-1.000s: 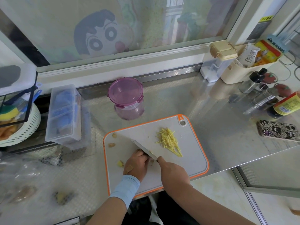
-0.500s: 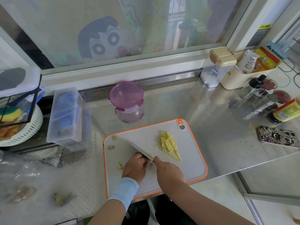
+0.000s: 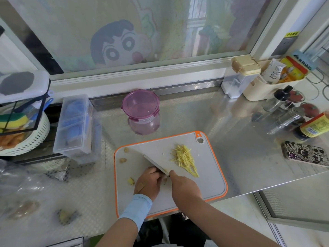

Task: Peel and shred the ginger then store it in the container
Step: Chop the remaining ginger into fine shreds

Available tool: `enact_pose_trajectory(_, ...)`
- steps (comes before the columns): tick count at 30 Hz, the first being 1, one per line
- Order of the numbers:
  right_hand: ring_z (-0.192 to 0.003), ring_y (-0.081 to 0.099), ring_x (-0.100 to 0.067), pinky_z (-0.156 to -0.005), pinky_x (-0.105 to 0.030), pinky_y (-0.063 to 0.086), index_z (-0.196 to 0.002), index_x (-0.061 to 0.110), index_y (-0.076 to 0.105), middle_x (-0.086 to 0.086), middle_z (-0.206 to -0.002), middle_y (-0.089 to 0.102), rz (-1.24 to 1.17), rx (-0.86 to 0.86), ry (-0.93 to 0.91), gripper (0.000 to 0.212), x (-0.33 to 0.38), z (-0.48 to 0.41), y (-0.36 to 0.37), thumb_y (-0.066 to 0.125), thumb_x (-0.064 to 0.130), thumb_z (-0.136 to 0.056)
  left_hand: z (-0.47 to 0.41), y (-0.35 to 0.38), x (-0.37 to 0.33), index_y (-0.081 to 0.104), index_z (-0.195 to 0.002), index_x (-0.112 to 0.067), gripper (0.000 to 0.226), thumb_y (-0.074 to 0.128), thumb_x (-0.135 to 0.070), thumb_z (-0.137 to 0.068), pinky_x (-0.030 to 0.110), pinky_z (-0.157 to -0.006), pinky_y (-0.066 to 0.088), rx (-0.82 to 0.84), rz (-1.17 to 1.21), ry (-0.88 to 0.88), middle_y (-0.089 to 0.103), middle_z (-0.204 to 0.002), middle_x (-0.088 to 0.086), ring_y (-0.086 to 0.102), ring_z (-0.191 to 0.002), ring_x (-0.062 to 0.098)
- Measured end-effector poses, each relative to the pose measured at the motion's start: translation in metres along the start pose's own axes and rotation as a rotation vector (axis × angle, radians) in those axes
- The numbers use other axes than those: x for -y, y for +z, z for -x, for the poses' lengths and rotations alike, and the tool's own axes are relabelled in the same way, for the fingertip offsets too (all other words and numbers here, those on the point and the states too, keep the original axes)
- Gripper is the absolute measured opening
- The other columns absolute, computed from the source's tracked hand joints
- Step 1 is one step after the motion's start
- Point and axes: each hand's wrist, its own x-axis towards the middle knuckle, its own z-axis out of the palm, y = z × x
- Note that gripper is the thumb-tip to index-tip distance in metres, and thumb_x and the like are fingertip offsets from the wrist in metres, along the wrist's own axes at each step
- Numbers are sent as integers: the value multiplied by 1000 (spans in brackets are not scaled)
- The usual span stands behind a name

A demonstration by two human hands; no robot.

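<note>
A grey cutting board (image 3: 210, 177) with an orange rim lies on the steel counter. A pile of thin yellow ginger shreds (image 3: 185, 158) lies on its right half. My right hand (image 3: 185, 188) grips the handle of a knife (image 3: 154, 162) whose blade points up-left across the board. My left hand (image 3: 148, 181), fingers curled, holds a small ginger piece down against the blade; the piece is mostly hidden. Small ginger scraps (image 3: 131, 180) lie on the board's left side. A round container (image 3: 142, 111) with a purple lid stands closed behind the board.
A clear plastic box (image 3: 74, 127) stands left of the board, a white colander (image 3: 26, 139) further left. More ginger pieces (image 3: 65, 215) lie under plastic at the front left. A phone (image 3: 306, 155), bottles (image 3: 313, 127) and a cream caddy (image 3: 267, 91) stand at the right.
The view has shifted slightly. Both hands stay at the board's middle with the knife working in small strokes against the ginger piece; the shred pile is unchanged.
</note>
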Motion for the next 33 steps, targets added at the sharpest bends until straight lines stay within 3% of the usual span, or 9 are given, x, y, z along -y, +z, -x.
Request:
enact_pose_trajectory(11, -66, 50, -25, -47, -31, 37, -124, 26, 31, -1, -74, 48, -7, 27, 48, 48, -2, 7, 2, 40, -3, -87, -1, 1, 3, 78, -82, -22, 22, 83, -6, -68, 21, -68, 53, -37, -30, 81, 69, -90, -5, 51, -93, 9)
enact_pose_trajectory(17, -63, 48, -23, -43, -31, 32, -119, 26, 31, -3, -75, 51, 2, 43, 53, 46, -2, 8, 0, 38, -4, -86, -3, 2, 6, 77, -83, -24, 18, 80, -10, -72, 24, -65, 54, 9, -21, 46, 68, -91, -8, 53, -92, 8)
enact_pose_trajectory(22, -62, 48, -24, -46, -32, 35, -121, 22, 35, -3, -74, 49, -14, 30, 36, 39, -1, -1, 1, 39, 0, -89, -5, 2, 5, 77, -86, -21, 10, 72, -14, -79, 29, -66, 54, 40, -6, 30, 68, -93, -6, 62, -90, 18)
enact_pose_trajectory(26, -69, 52, -27, -54, -35, 43, -127, 22, 34, -3, -77, 50, -22, 42, 26, 43, 3, -4, -1, 40, 1, -90, -6, 1, 3, 77, -84, -20, 10, 75, -12, -78, 29, -65, 54, 41, -21, 9, 69, -92, -5, 64, -87, 19)
enact_pose_trajectory(33, -65, 51, -23, -49, -32, 40, -123, 25, 32, -2, -76, 51, -10, 55, 53, 43, -4, 9, -1, 39, -1, -89, -4, -3, -2, 76, -83, -22, 18, 81, -9, -71, 22, -60, 53, 38, -46, 46, 66, -89, -6, 61, -86, 13)
